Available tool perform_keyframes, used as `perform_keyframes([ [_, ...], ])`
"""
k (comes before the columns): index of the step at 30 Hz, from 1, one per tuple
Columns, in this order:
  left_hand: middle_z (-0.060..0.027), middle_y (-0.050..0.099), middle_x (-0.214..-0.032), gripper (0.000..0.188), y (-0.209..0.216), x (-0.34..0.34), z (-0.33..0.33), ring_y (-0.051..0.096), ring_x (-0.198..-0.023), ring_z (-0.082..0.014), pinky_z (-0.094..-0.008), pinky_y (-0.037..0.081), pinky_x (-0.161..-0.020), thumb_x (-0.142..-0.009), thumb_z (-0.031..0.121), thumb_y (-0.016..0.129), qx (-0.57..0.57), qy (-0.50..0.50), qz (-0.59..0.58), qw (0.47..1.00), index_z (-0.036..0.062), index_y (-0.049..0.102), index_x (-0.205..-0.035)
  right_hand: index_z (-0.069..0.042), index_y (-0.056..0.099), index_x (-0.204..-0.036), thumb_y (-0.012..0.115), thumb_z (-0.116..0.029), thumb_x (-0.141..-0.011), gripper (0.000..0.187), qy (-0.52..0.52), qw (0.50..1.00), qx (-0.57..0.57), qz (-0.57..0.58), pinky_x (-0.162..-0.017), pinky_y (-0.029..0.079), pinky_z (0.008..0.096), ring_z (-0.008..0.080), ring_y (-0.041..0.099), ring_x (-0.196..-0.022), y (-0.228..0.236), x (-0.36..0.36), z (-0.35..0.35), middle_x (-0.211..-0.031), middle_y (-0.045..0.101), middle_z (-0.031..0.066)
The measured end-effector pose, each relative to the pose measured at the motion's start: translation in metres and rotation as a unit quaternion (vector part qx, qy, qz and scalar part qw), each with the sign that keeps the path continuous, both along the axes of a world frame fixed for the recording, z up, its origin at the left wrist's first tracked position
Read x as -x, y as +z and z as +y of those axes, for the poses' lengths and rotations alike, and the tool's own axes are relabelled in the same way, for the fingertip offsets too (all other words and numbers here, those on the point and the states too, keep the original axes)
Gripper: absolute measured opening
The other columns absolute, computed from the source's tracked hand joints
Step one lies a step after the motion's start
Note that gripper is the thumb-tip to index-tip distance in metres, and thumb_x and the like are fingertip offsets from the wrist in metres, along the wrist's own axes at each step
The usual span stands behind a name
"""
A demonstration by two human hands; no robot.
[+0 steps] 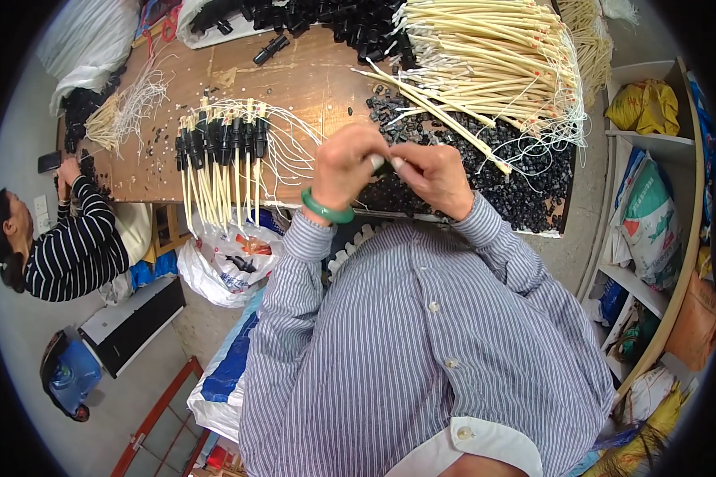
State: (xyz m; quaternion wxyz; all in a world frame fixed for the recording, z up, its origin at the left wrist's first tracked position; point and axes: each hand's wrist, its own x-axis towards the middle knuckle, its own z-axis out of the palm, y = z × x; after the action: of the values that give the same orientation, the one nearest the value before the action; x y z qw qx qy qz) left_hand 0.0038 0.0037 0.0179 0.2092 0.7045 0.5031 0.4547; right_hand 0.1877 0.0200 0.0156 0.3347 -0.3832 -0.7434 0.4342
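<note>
My left hand, above a green bangle on the wrist, is closed with its fingers pinched together. My right hand is pinched too, its fingertips almost touching the left ones. Something small and dark seems to sit between them, too hidden to name. Below and behind the hands spreads a heap of small black pieces. A few pale yellow tubes with thin white strings lie just beyond my right hand. Left of my left hand is a row of pale tubes fitted with black plastic sockets, their ends hanging over the table edge.
A big bundle of pale tubes lies at the far right of the brown table. Black plastic sockets are piled at the back. Another person in a striped top holds a phone at left. Shelves with bags stand right.
</note>
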Motion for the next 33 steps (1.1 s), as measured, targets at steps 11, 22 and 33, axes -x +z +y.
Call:
perform_keyframes([
  [11,-0.0007,0.063,-0.082,0.031,-0.049,0.018,0.065,0.053,-0.064,-0.0121,-0.025,0.049,-0.057,-0.071,-0.007,0.067,0.134,0.123,0.22,0.958,0.0119,0.067,-0.096,-0.003,0.069,-0.085,0.059,-0.005,-0.078,0.012,-0.077,0.994,0.058,-0.05,-0.045,0.033,0.0225,0.0092,0.041,-0.046,-0.004,-0.018,0.01,-0.06,0.058,-0.0008],
  [22,-0.0045,0.067,-0.088,0.022,-0.014,-0.002,0.073,0.06,-0.074,-0.0122,-0.0247,0.054,-0.064,-0.073,-0.008,0.065,0.237,0.145,0.096,0.956,0.0079,0.067,-0.088,-0.003,0.068,-0.084,0.058,-0.005,-0.081,0.011,-0.094,0.987,0.128,-0.034,-0.048,0.031,0.0193,0.006,0.039,-0.051,0.008,-0.035,0.024,-0.066,0.058,-0.002],
  [33,-0.0004,0.064,-0.079,0.027,0.005,-0.051,0.016,0.056,-0.067,-0.0069,-0.0183,0.047,-0.061,-0.069,-0.012,0.065,0.143,0.094,-0.179,0.969,0.0037,0.067,-0.091,-0.004,0.069,-0.083,0.061,-0.006,-0.08,0.009,-0.097,0.93,0.296,0.196,-0.045,0.032,0.0183,0.0048,0.042,-0.05,0.001,-0.008,0.026,-0.061,0.058,-0.002],
])
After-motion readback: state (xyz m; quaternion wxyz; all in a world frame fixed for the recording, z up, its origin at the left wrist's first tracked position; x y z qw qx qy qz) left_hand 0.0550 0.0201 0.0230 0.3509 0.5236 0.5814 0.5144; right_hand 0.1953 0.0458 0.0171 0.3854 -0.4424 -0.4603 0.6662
